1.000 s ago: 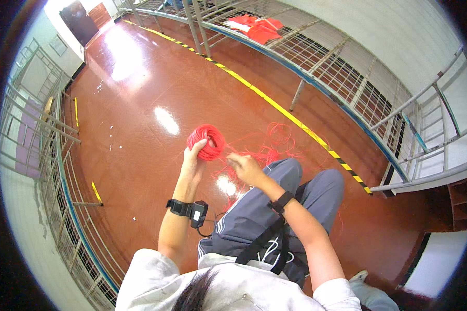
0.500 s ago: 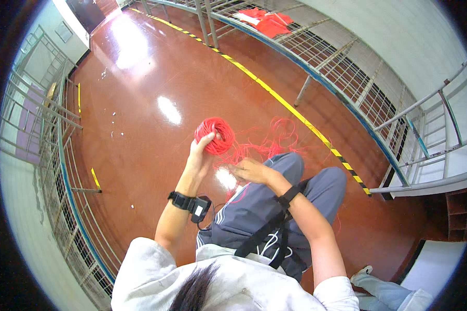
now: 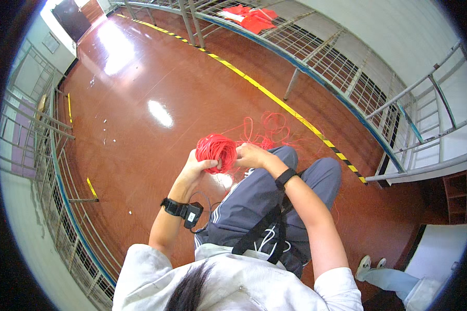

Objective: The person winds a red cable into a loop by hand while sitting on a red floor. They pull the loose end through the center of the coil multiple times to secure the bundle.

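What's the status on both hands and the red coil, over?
Left hand gripping red coil. Right hand at its right edge, grip unclear. Loose red strands tangled on floor beyond right hand.

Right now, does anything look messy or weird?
Yes. A tangle of red cord sprawls near the yellow-and-black floor tape, messy beside the rounded red coil in the left hand. Small white scraps also dot the floor, like litter.
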